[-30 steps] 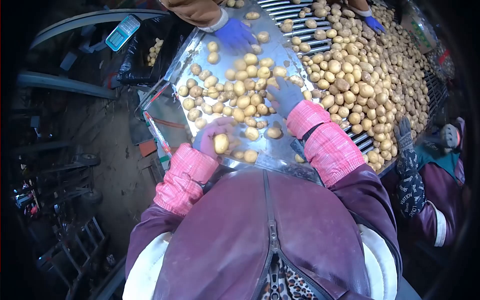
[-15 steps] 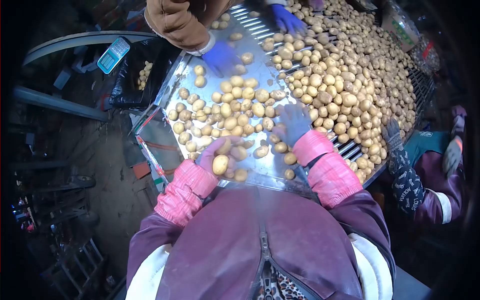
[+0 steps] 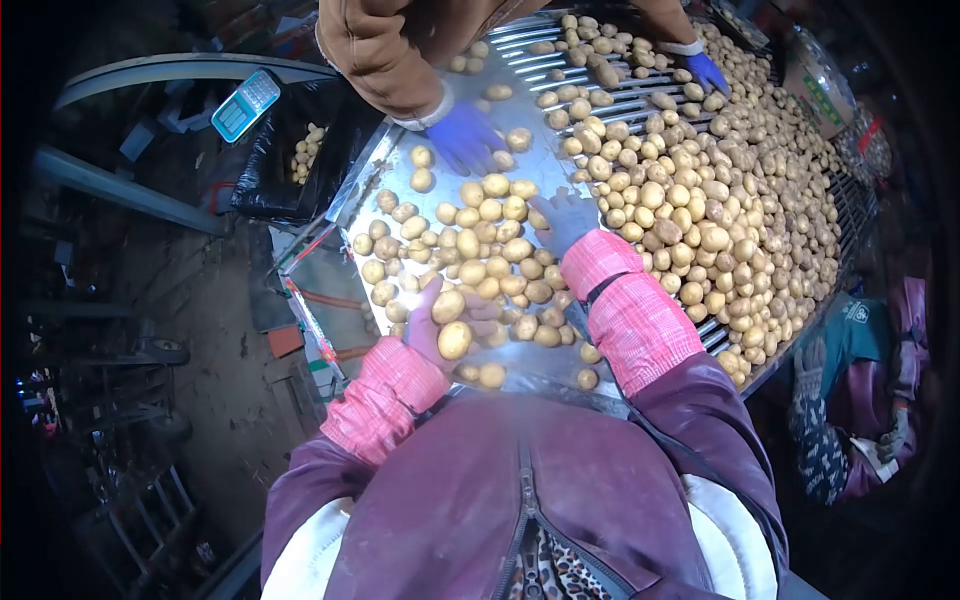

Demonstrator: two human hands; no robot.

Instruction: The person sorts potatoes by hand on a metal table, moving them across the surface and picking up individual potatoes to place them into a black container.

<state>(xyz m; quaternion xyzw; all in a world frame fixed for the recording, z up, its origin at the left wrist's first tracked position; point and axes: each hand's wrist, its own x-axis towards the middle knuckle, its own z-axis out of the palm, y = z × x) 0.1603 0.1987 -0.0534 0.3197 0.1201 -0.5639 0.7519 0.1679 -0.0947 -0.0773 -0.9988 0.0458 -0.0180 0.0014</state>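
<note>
Several potatoes [image 3: 468,243] lie spread on a shiny metal tabletop [image 3: 385,166]. My left hand [image 3: 430,322], gloved, is closed around potatoes, two of which [image 3: 454,340] show at its palm near the table's front edge. Farther right, my right hand [image 3: 568,222], in a grey-blue glove, rests at the right side of the loose potatoes with its fingers apart, touching a potato by its fingertips. Beyond it a large heap of potatoes [image 3: 715,238] covers a slatted metal grate [image 3: 530,38].
Across the table a co-worker's purple-gloved hands reach in, one [image 3: 465,138] over the tabletop, one [image 3: 707,72] by the heap. Another person's gloved hands and patterned sleeve [image 3: 818,440] are at the right. A scale display [image 3: 246,105] stands beside a black-lined box [image 3: 275,175] of potatoes.
My right hand has moved left and slightly away from me, among the loose potatoes. The co-worker's far hand has shifted right. The right-hand person's arm has moved back from the heap.
</note>
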